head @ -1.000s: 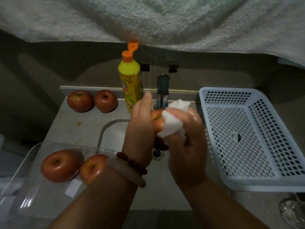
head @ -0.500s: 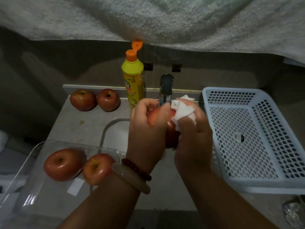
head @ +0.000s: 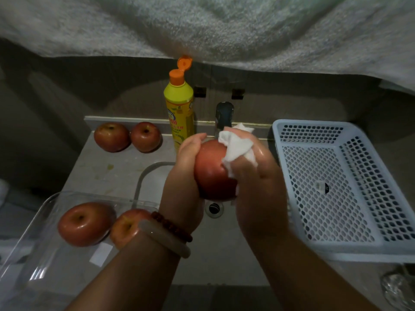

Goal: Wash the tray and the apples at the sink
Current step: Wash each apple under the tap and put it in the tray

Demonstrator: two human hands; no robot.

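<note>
Over the sink basin (head: 155, 176) my left hand (head: 184, 173) grips a red apple (head: 211, 171) from its left side. My right hand (head: 258, 182) holds a white cloth (head: 235, 147) pressed against the apple's upper right. A clear plastic tray (head: 40, 248) lies at the lower left with two wet apples in it, one large (head: 84, 223) and one partly hidden behind my left wrist (head: 128, 227). Two more apples (head: 111, 136) (head: 146, 136) sit on the counter at the back left.
A yellow dish soap bottle (head: 179, 113) with its orange cap flipped open stands behind the sink, beside the dark tap (head: 224, 115). A white perforated basket (head: 332, 180) fills the right side. The drain (head: 214, 207) shows below the apple. A clear glass object (head: 397, 286) sits at the bottom right corner.
Both hands turned the apple, so more of its red skin now faces me. The cloth moved from the front of the apple up to its top right.
</note>
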